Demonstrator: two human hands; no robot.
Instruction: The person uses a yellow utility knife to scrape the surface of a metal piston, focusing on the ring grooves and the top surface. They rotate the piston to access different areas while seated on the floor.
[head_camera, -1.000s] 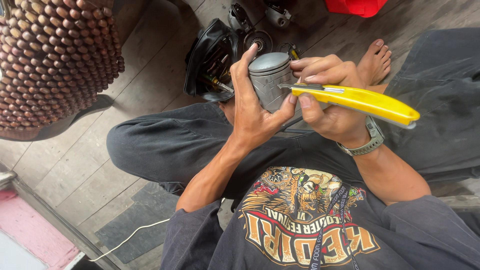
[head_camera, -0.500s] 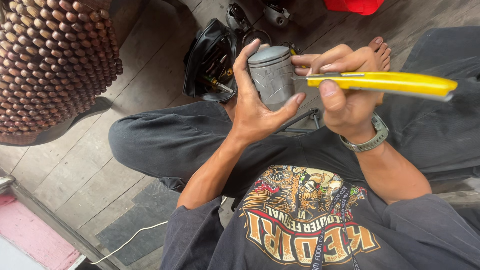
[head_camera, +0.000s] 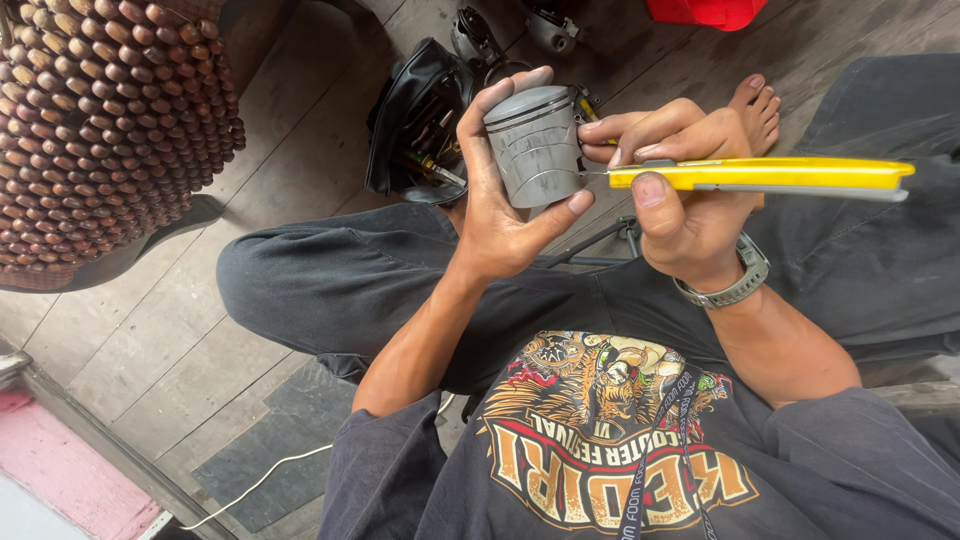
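Head view, looking down on a seated person. The left hand (head_camera: 500, 215) is holding a grey metal piston (head_camera: 535, 145) upright in front of the chest, above the crossed legs; its grip is closed around the cylinder, with the fingers wrapping the far side and crown and the thumb pressing the lower skirt. The right hand (head_camera: 680, 190) is gripping a yellow utility knife (head_camera: 770, 175) lying nearly level, its narrow blade tip touching, or sitting just at, the piston's side wall near the ring grooves. A wristwatch (head_camera: 735, 285) is circling the right wrist.

The piston appears to be a rigid, solid-walled metal part, probably moderately heavy for its bulk and unlikely to deform. Its dull surface, possibly oily or sooty, may be slippery, so a wrap-around hold on crown and skirt, as shown, is judged the securest, leaving the grooved band exposed. The knife is light and stiff in the handle, while its thin blade is likely to snap under sideways load.

Beyond the hands, a black tool bag (head_camera: 415, 125) is lying open on the wooden plank floor (head_camera: 290, 120), near a bare foot (head_camera: 755, 110). A beaded seat cover (head_camera: 105, 120) is filling the upper left corner.
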